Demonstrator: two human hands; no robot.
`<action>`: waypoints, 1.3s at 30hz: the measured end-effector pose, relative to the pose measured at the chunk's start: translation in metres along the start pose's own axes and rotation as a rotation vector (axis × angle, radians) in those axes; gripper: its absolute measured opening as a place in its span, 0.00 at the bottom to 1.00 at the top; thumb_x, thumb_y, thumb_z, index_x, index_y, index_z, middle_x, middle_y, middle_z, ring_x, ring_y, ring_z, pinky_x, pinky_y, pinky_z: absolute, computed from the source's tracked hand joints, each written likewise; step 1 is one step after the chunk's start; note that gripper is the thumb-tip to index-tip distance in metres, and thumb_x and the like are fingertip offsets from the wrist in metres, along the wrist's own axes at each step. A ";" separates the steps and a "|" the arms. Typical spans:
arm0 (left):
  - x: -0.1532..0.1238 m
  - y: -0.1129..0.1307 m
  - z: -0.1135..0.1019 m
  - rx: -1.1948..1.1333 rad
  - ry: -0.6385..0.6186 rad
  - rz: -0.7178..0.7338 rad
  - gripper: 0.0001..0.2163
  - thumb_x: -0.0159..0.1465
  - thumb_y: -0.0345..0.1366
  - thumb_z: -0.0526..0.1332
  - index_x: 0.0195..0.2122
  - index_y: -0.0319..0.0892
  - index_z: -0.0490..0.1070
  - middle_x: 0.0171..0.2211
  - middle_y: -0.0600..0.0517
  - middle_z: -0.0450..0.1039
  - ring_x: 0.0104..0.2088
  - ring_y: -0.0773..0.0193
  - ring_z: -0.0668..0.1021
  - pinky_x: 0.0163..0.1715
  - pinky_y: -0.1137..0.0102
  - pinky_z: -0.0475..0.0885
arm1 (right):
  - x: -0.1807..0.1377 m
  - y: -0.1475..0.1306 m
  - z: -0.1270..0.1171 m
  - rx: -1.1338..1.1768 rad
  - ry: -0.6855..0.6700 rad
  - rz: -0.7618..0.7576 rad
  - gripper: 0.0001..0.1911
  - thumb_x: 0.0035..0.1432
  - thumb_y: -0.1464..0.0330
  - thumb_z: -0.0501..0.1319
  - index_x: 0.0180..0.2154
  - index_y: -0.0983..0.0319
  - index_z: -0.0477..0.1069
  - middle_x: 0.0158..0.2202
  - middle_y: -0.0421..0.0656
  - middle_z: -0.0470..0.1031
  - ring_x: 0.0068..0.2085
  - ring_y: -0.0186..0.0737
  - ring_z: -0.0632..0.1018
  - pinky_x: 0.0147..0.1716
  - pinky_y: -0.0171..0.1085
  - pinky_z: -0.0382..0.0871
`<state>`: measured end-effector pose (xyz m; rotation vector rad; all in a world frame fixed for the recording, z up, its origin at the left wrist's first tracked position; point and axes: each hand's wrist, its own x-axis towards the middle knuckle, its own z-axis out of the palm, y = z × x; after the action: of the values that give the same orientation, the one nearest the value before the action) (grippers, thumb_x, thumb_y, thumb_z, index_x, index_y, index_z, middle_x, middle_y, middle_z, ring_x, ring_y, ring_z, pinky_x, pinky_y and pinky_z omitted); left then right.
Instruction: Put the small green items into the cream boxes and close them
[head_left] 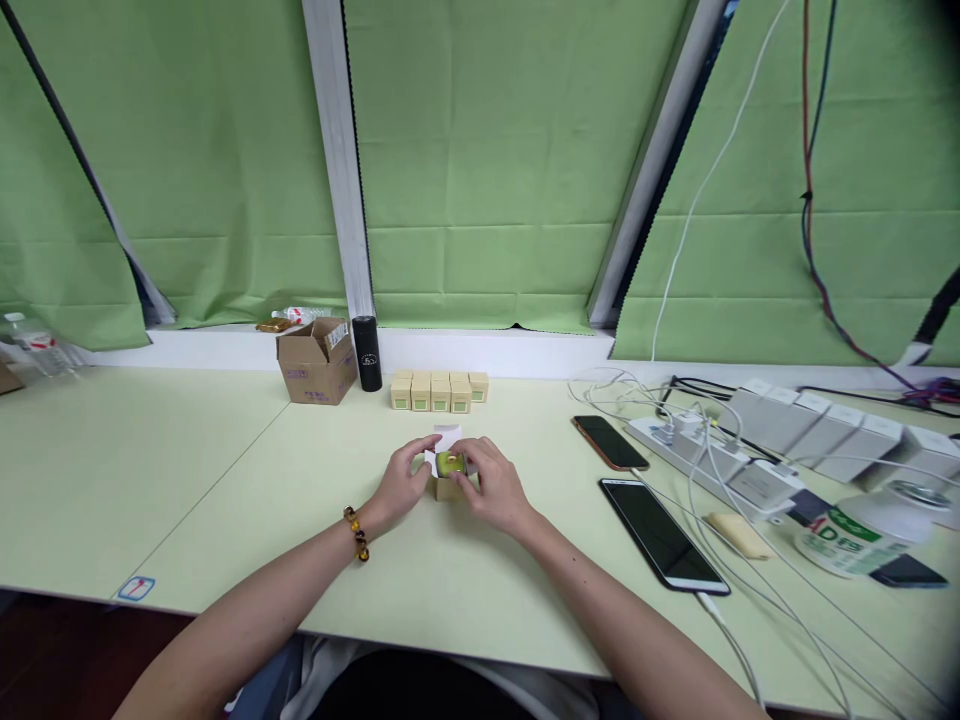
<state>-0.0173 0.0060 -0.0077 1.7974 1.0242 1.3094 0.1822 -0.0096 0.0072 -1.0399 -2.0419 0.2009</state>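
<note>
Close in front of me on the table is a small tan cardboard box (448,490) with its white-lined flaps (448,436) folded open. A small green object (447,465) with a pale yellowish spot on top sits at its mouth; its kind I cannot make out. My left hand (399,487) grips the box's left side near a raised flap, thumb and fingers bent. On the other side, my right hand (496,485) curls its fingers and thumb around the box's top right edge, against the green object. The fingers partly cover both.
Several small tan boxes (431,392) stand in a row behind my hands. Beyond them to the left are a black flask (367,354) and an open carton (318,365). To the right lie two phones (664,535), a power strip (712,465), loose cables and a white jar (862,530).
</note>
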 end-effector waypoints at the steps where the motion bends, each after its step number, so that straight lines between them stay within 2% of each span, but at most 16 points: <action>1: 0.000 0.000 0.000 0.000 -0.001 0.001 0.22 0.63 0.28 0.58 0.59 0.41 0.75 0.60 0.44 0.75 0.63 0.52 0.74 0.67 0.55 0.66 | 0.001 0.000 0.001 0.003 0.011 0.000 0.09 0.64 0.71 0.59 0.45 0.55 0.71 0.43 0.44 0.79 0.43 0.47 0.75 0.35 0.41 0.71; 4: 0.000 0.000 0.000 0.001 -0.006 0.005 0.22 0.63 0.28 0.58 0.59 0.40 0.75 0.60 0.44 0.75 0.64 0.52 0.74 0.68 0.54 0.65 | 0.002 0.002 0.005 0.053 0.075 0.004 0.08 0.69 0.69 0.55 0.43 0.55 0.73 0.44 0.45 0.78 0.44 0.47 0.76 0.37 0.42 0.72; 7: 0.000 0.002 0.000 -0.003 -0.019 0.005 0.22 0.64 0.28 0.58 0.59 0.40 0.74 0.61 0.44 0.74 0.65 0.52 0.73 0.68 0.54 0.65 | 0.002 0.007 0.010 0.160 0.125 0.049 0.09 0.68 0.68 0.57 0.40 0.56 0.76 0.49 0.47 0.74 0.41 0.44 0.77 0.36 0.42 0.74; 9: 0.000 0.003 0.000 -0.004 -0.027 0.008 0.22 0.64 0.29 0.57 0.59 0.40 0.74 0.61 0.44 0.74 0.65 0.51 0.73 0.68 0.54 0.66 | 0.002 0.010 0.014 0.206 0.138 0.097 0.09 0.67 0.66 0.59 0.38 0.57 0.79 0.49 0.48 0.70 0.40 0.43 0.76 0.33 0.42 0.74; 14: 0.000 0.003 0.001 -0.003 -0.019 0.011 0.22 0.63 0.29 0.57 0.59 0.40 0.74 0.61 0.43 0.74 0.64 0.52 0.73 0.67 0.54 0.66 | 0.005 0.015 0.018 0.182 0.144 0.201 0.08 0.62 0.66 0.64 0.35 0.54 0.83 0.45 0.49 0.67 0.50 0.53 0.71 0.34 0.44 0.74; 21: -0.001 0.002 0.000 -0.027 -0.025 0.004 0.22 0.64 0.29 0.58 0.59 0.41 0.74 0.62 0.44 0.74 0.65 0.51 0.72 0.67 0.55 0.66 | 0.007 0.024 0.020 0.231 0.083 0.299 0.07 0.58 0.64 0.67 0.33 0.50 0.85 0.52 0.50 0.69 0.57 0.59 0.65 0.45 0.53 0.74; 24: -0.001 0.003 0.000 -0.044 -0.024 -0.009 0.22 0.64 0.30 0.58 0.59 0.41 0.74 0.62 0.44 0.73 0.66 0.52 0.72 0.67 0.56 0.65 | 0.006 0.023 0.018 0.304 0.136 0.275 0.09 0.61 0.61 0.65 0.37 0.52 0.85 0.53 0.50 0.71 0.59 0.58 0.66 0.49 0.53 0.73; 26: 0.000 0.003 0.000 -0.051 -0.014 -0.013 0.22 0.64 0.30 0.58 0.59 0.40 0.74 0.62 0.44 0.73 0.65 0.52 0.72 0.67 0.56 0.64 | 0.006 0.021 0.017 0.403 0.212 0.270 0.13 0.64 0.58 0.61 0.41 0.54 0.83 0.52 0.50 0.72 0.58 0.55 0.69 0.47 0.49 0.74; 29: 0.001 0.003 -0.001 -0.053 -0.004 -0.021 0.22 0.63 0.29 0.58 0.58 0.39 0.75 0.61 0.44 0.74 0.64 0.52 0.73 0.67 0.56 0.65 | 0.007 0.021 0.015 0.571 0.283 0.350 0.16 0.65 0.54 0.58 0.43 0.57 0.78 0.47 0.48 0.75 0.49 0.50 0.75 0.37 0.43 0.75; 34: 0.002 0.003 -0.003 -0.080 0.009 -0.027 0.21 0.63 0.31 0.59 0.58 0.39 0.75 0.58 0.43 0.77 0.61 0.51 0.75 0.64 0.56 0.67 | 0.008 0.025 0.016 0.669 0.279 0.521 0.16 0.58 0.56 0.61 0.43 0.59 0.72 0.39 0.44 0.73 0.38 0.44 0.76 0.26 0.36 0.69; 39: 0.003 0.002 -0.002 -0.141 0.001 -0.039 0.19 0.69 0.39 0.58 0.58 0.39 0.75 0.57 0.41 0.76 0.58 0.51 0.76 0.61 0.57 0.68 | 0.007 0.026 0.021 0.684 0.229 0.480 0.17 0.55 0.60 0.62 0.46 0.59 0.69 0.38 0.41 0.70 0.32 0.38 0.74 0.22 0.34 0.67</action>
<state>-0.0184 0.0079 -0.0044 1.6640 0.9385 1.3252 0.1805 0.0171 -0.0146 -1.0209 -1.3279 0.9123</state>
